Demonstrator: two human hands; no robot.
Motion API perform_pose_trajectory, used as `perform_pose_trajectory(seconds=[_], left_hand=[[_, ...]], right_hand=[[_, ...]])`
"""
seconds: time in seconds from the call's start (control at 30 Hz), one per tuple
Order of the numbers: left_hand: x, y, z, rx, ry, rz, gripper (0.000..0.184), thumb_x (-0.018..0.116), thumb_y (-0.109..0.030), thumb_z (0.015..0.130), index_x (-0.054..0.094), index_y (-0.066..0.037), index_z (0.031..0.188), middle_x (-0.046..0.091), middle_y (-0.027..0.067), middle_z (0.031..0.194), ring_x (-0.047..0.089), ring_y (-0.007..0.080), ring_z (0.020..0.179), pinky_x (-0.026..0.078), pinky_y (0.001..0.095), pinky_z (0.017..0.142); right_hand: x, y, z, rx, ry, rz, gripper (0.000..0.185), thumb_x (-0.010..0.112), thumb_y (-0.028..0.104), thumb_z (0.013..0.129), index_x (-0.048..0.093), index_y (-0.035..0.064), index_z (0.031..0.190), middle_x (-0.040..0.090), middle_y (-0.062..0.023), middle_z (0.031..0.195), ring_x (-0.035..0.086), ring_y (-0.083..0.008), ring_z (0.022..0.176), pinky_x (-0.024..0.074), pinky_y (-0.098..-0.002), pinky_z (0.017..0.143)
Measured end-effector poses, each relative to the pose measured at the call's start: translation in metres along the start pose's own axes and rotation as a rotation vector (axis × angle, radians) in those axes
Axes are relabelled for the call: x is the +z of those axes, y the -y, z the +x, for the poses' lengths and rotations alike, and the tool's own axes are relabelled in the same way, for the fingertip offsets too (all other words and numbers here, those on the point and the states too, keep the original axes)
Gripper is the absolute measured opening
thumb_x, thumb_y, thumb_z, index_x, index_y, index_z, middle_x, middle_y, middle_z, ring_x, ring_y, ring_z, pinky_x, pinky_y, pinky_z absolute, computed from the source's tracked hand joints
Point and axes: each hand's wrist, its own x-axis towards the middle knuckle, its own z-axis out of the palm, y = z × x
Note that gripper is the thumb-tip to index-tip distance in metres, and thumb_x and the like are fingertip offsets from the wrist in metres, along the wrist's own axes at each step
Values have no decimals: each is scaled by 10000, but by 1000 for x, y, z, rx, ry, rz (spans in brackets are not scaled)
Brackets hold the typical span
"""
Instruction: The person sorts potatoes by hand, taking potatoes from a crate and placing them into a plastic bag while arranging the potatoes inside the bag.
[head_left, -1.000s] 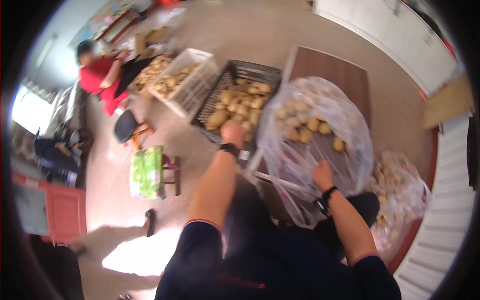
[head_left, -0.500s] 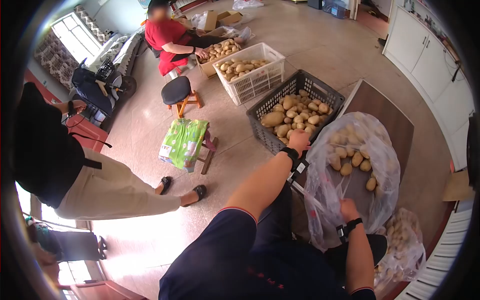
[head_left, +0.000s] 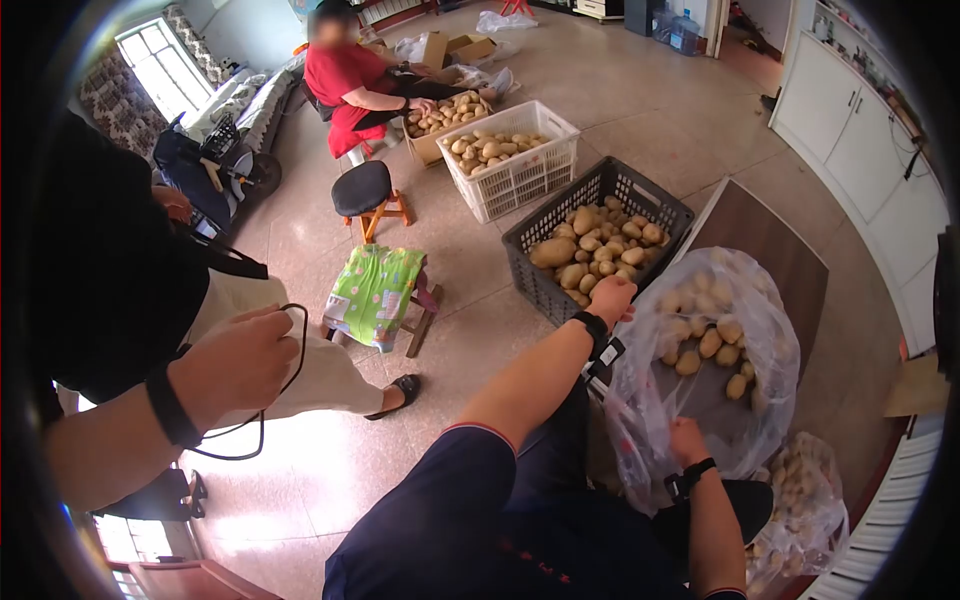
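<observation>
My left hand [head_left: 612, 298] is at the near corner of a dark grey crate [head_left: 535, 285], between it and a clear plastic bag [head_left: 640, 400]. Its fingers are curled, and what they hold, if anything, is hidden. Potatoes [head_left: 600, 240] of mixed sizes lie in the crate. On the near side of the bag, my right hand [head_left: 688, 440] is closed on the plastic. More potatoes [head_left: 710, 343] lie in the far part of the bag, some showing through its open mouth. The bag rests on a dark brown board [head_left: 770, 240].
A second bag of potatoes [head_left: 798, 480] stands at the lower right. Beyond the crate are a white crate [head_left: 520, 180], a cardboard box [head_left: 425, 148] and a seated person [head_left: 340, 75]. At left, another person's hand [head_left: 240, 365] holds a black cord, near two stools [head_left: 362, 188].
The standing person has come closer on the left, an arm with a cord now reaching into view. The scene has shifted slightly in view. My hands stay nearly where they were.
</observation>
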Motion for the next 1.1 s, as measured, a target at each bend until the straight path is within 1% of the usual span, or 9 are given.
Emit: perform_pose_trajectory(seconds=[0.07,0.13,0.37,0.43,0.77,0.83,0.93,0.97,1.1], left_hand=[[2,1,-2,17,32,7,249,596,-205,857,570,-38,1040,561,57,896,624,205,674,536,339,524],[4,-2,-4,3,49,33,224,595,-204,861,572,-45,1017,571,56,886,626,205,651,530,337,512],[8,-1,-10,19,73,45,247,578,-202,885,601,-2,1027,595,87,854,633,204,627,525,336,491],[7,-6,-12,8,119,65,197,584,-201,887,585,-38,996,589,52,851,627,194,621,521,337,502],[7,-5,-14,-8,170,77,218,579,-192,900,594,-21,1033,603,76,903,635,202,637,528,337,512],[7,-4,-15,-19,177,68,243,575,-192,901,590,-12,1063,604,91,931,643,210,652,530,342,507],[4,-7,-21,-25,271,69,277,550,-261,911,578,-33,1065,597,86,952,649,217,770,542,342,658],[5,-2,-18,-4,272,89,255,562,-264,912,577,-49,1048,591,74,942,636,209,761,531,339,654],[11,-17,-29,-64,301,130,290,591,-266,923,571,-34,1097,605,83,964,639,207,772,529,328,659]], right_hand=[[8,-14,4,42,23,42,235,532,153,916,644,-27,817,573,-50,631,506,-127,568,420,-356,529],[15,-25,10,-102,-47,-280,236,529,146,902,634,-41,802,599,-87,637,544,-149,582,430,-375,537],[28,-8,-25,-77,20,-175,244,528,144,898,635,-51,797,628,-134,657,587,-181,611,446,-371,576],[35,-17,-24,-76,33,-169,358,551,299,904,651,-38,835,639,-266,784,641,-418,785,484,-453,703],[36,-4,-35,-189,7,-227,309,543,229,899,658,-57,882,652,-271,824,656,-403,804,481,-446,698],[33,12,-43,-171,24,-323,360,554,288,898,663,-54,886,640,-291,842,637,-435,833,481,-474,716],[25,33,-51,-93,88,-362,418,555,374,888,672,-24,834,636,-279,832,622,-449,819,490,-501,728],[27,21,-44,-175,14,-411,446,553,396,855,675,-32,826,648,-282,850,634,-429,862,488,-494,762],[0,41,-41,-75,-18,-301,500,571,463,828,680,-25,856,658,-264,874,629,-432,867,489,-492,776]])
